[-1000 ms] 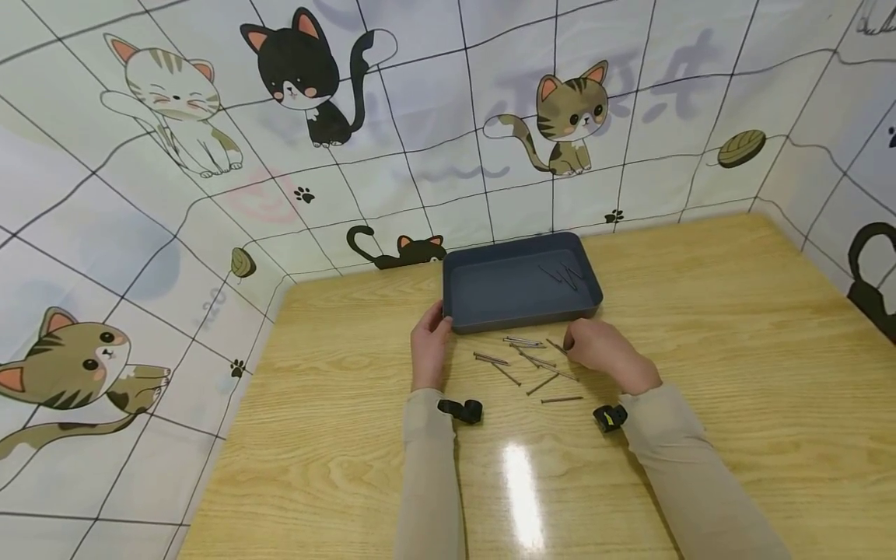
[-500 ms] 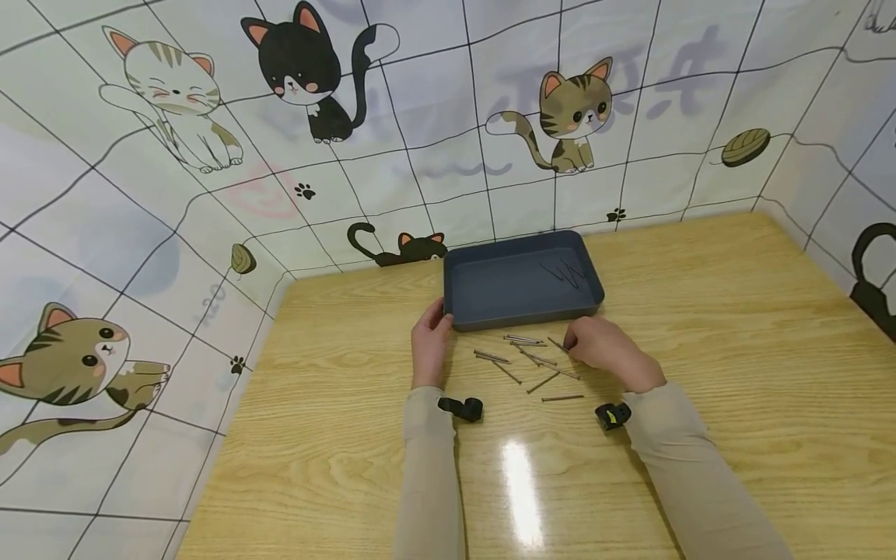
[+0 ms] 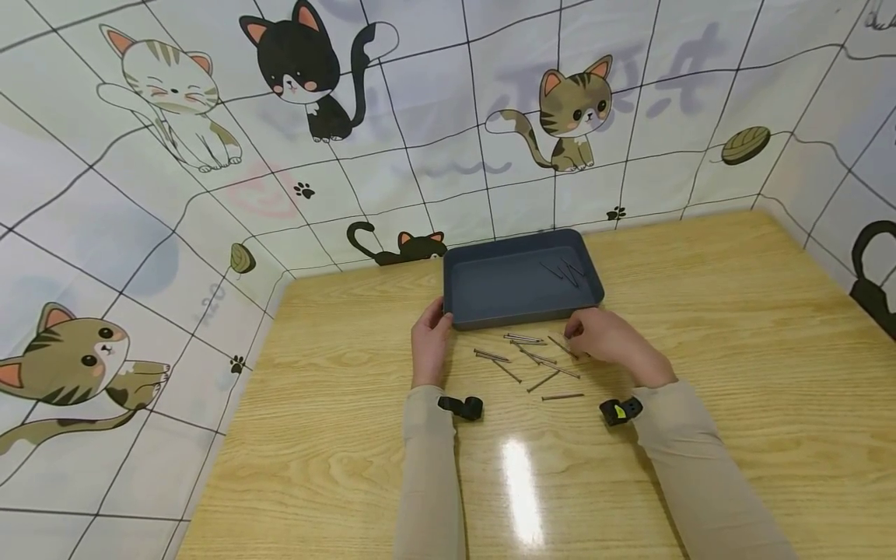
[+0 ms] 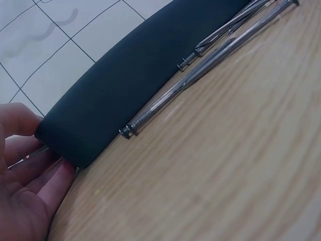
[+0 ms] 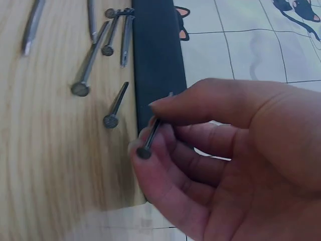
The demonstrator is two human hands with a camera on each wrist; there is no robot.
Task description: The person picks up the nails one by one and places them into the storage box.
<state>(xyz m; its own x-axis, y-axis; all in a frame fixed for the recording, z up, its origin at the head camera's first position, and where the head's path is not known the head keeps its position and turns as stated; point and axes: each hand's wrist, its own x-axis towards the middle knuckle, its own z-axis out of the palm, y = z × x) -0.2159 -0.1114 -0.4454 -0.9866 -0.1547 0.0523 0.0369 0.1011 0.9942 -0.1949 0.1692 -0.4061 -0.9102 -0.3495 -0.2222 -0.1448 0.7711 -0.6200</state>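
A dark blue-grey tray (image 3: 514,319) stands at the back of the table, with several nails (image 3: 567,272) inside at its right end. My left hand (image 3: 429,350) holds the tray's near left corner, fingers round the side and thumb by the front wall. In the right wrist view, my right hand (image 5: 220,145) pinches a nail (image 5: 156,129) between thumb and fingers, its head pointing down toward the lower left. In the head view this right hand (image 3: 612,342) is just in front of the tray's near right corner. Another nail (image 3: 560,345) lies right beside its fingertips.
Several loose nails (image 3: 542,381) are scattered over the wooden table (image 3: 336,435) in front of the tray, some crossing each other. A cat-patterned wall covering (image 3: 434,117) rises directly behind the tray and along both sides.
My right hand has shifted slightly up and to the right, baring more of the nail on the table beside its fingertips. My left hand stays at the tray's corner.
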